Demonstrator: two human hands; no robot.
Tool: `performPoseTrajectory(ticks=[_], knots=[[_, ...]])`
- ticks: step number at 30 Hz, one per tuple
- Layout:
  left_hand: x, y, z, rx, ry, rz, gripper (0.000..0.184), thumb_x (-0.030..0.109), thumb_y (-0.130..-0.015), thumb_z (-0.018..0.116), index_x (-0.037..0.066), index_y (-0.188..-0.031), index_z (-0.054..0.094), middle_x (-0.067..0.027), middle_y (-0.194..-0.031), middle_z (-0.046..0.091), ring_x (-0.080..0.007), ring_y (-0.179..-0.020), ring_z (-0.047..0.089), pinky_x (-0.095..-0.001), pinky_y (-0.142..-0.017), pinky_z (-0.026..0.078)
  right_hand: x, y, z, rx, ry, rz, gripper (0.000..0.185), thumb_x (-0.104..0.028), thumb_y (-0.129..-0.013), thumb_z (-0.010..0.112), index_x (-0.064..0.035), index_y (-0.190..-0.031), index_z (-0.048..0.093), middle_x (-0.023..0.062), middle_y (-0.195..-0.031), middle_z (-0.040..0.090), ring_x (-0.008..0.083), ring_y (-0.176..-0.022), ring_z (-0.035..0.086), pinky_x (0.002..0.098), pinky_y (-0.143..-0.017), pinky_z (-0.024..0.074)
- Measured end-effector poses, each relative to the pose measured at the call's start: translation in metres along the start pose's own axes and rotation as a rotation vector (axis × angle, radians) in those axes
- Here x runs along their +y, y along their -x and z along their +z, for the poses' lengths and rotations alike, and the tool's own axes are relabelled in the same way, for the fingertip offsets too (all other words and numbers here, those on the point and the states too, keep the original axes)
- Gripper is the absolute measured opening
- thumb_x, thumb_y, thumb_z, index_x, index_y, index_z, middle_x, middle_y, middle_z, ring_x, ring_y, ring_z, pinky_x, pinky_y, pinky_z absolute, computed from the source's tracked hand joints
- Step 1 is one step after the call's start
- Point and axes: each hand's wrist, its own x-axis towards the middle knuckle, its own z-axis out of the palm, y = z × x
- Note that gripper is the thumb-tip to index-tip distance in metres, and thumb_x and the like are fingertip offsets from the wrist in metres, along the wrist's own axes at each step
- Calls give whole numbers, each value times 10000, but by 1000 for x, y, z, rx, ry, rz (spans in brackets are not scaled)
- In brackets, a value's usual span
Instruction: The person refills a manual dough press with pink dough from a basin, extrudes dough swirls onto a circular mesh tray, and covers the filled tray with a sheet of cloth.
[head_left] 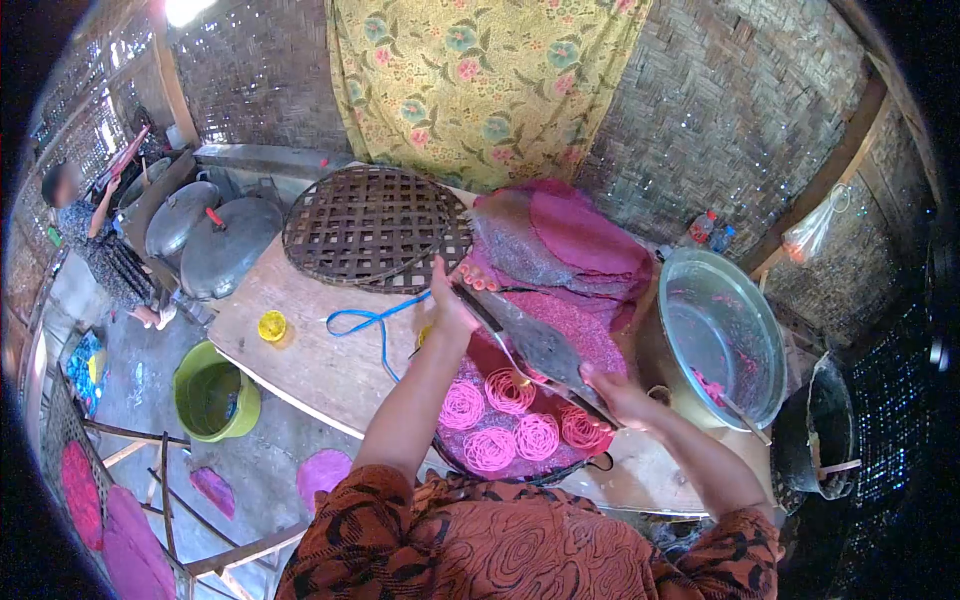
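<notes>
My left hand [455, 305] is closed on the upper left end of a dark, flat, paddle-like tool [540, 345] with bar-like handles. On its lower right end my right hand [618, 394] is closed too. The tool is held aslant over a tray lined with pink-stained cloth [580, 315]. Coils of thin pink strands, like noodle nests [490, 449], lie on that cloth, several of them below and around the tool. Part of the tray is hidden behind the tool and my arms.
A round woven bamboo tray [365, 225], a blue strap [362, 320] and a yellow tub [272, 326] are on the wooden table [300, 365]. A large metal basin [720, 325] stands right, a green bucket [205, 400] lower left. Another person [85, 235] stands far left near large lidded pots [230, 250].
</notes>
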Motion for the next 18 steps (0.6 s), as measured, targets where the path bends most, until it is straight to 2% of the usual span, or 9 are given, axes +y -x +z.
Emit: performPoseTrajectory(ticks=[1, 4, 6, 8, 9, 10, 12, 13, 18], knots=[[6, -3, 8, -92, 19, -31, 492, 586, -886, 366, 178, -614, 396, 40, -523, 386, -127, -485, 403, -294, -567, 372, 15, -13, -3, -38, 27, 65, 618, -638, -884, 373, -70, -831, 608, 38, -616, 568, 127, -500, 534, 269, -435, 418], [17, -10, 46, -264, 2, -75, 508, 603, -877, 378, 181, -595, 394, 44, -512, 382, -119, -467, 395, -290, -561, 374, -4, 2, -2, -72, -98, -6, 636, -656, -878, 359, -68, -898, 600, 43, -637, 574, 122, -500, 524, 267, -447, 421], [9, -14, 58, -281, 2, -83, 521, 614, -873, 380, 180, -585, 392, 44, -512, 383, -118, -466, 393, -291, -558, 367, -19, 16, -15, -135, -135, 27, 642, -648, -890, 325, -53, -944, 561, 50, -673, 574, 117, -519, 531, 259, -488, 424], [-12, -16, 62, -86, 2, -20, 528, 624, -869, 375, 175, -592, 399, 45, -516, 383, -117, -468, 391, -292, -554, 358, -27, 30, -31, -222, -249, 106, 670, -668, -883, 299, -54, -964, 555, 54, -658, 558, 123, -497, 510, 262, -470, 420], [-25, -15, 63, 28, 39, -33, 534, 625, -864, 372, 171, -584, 398, 46, -517, 377, -119, -468, 387, -294, -551, 350, -33, 39, -35, -106, -150, 182, 710, -689, -872, 284, -37, -922, 561, 56, -620, 531, 129, -473, 495, 267, -434, 408], [-40, -15, 55, 25, 41, -39, 534, 625, -864, 372, 171, -584, 398, 46, -517, 377, -119, -468, 387, -294, -551, 350, -29, 40, -41, -100, -152, 183, 710, -689, -872, 284, -37, -922, 561, 56, -620, 531, 129, -473, 495, 267, -434, 408], [-66, -24, 25, 189, 95, -88, 531, 614, -864, 372, 171, -571, 391, 48, -518, 372, -118, -474, 391, -294, -552, 352, -19, 40, -53, -95, -94, 349, 725, -693, -868, 288, -23, -849, 564, 50, -585, 520, 132, -437, 475, 273, -390, 382], [-71, -26, 24, 173, 175, -129, 522, 595, -869, 373, 174, -561, 382, 42, -506, 361, -124, -462, 385, -295, -537, 349, -24, 43, -51, -14, -48, 317, 727, -687, -873, 285, -21, -773, 560, 47, -548, 508, 138, -402, 457, 276, -367, 365], [-57, -42, 43, 118, 42, -57, 528, 584, -892, 304, 180, -558, 370, 31, -477, 319, -137, -425, 352, -300, -502, 341, -9, 27, -45, 67, 53, 173, 714, -670, -884, 287, -30, -731, 563, 57, -525, 511, 148, -399, 481, 282, -364, 376]])
